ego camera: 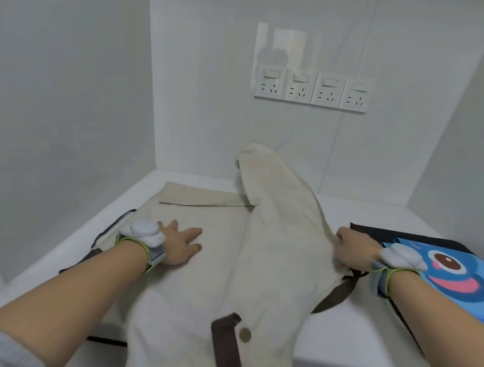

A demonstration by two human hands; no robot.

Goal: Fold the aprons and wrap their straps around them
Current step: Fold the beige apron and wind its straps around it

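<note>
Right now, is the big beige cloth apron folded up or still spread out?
Partly folded. The beige cloth apron has its right side lifted over by the right hand; the left hand presses the flat part.

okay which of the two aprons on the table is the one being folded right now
The beige apron with brown straps, in the middle: the left hand presses it flat while the right hand lifts its edge. The blue cartoon apron lies untouched at the right.
</note>
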